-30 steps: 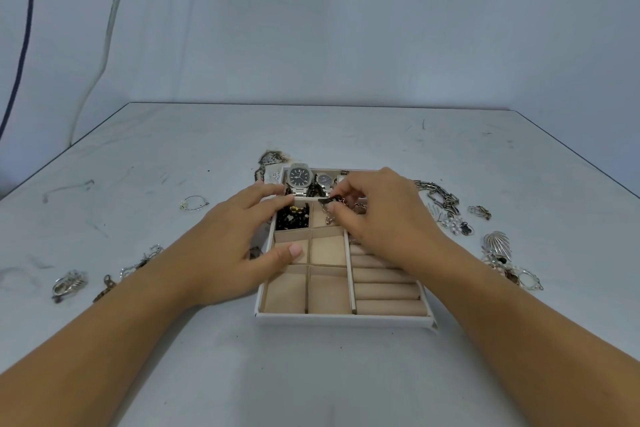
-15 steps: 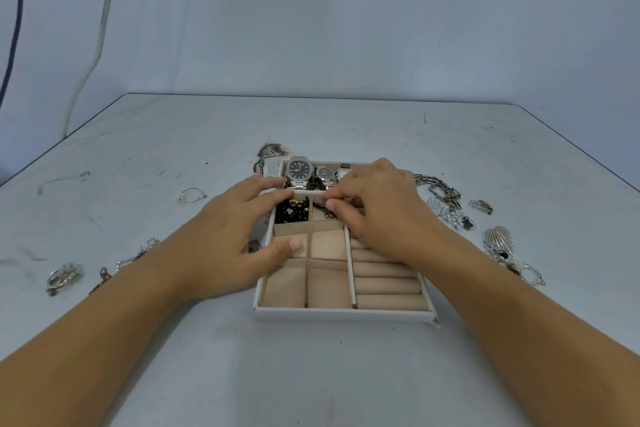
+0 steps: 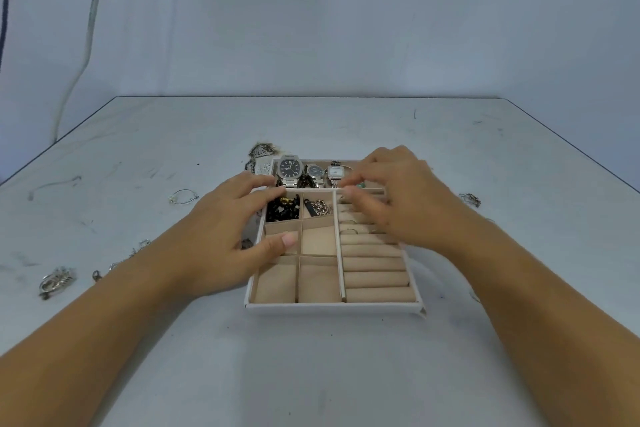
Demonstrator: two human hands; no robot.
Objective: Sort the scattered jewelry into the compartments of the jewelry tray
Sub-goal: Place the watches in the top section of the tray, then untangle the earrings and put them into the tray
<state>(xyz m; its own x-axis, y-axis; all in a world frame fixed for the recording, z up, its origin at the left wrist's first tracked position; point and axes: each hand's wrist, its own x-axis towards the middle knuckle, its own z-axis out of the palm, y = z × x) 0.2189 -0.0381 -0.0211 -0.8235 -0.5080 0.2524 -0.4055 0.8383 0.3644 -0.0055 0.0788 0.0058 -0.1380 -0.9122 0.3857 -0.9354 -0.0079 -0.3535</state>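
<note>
Though half-hidden, probably rings (image 3: 349, 230) in tray (image 3: 332, 308).

The jewelry tray (image 3: 332, 308) has a matt white outer rim and a soft, velvety beige lining, as do its ring rolls (image 3: 375, 279). The large watch (image 3: 290, 170) is polished, gleaming metal. The black beads (image 3: 282, 210) look glossy. The desk (image 3: 311, 374) is matt pale grey, scuffed and marked.
</note>
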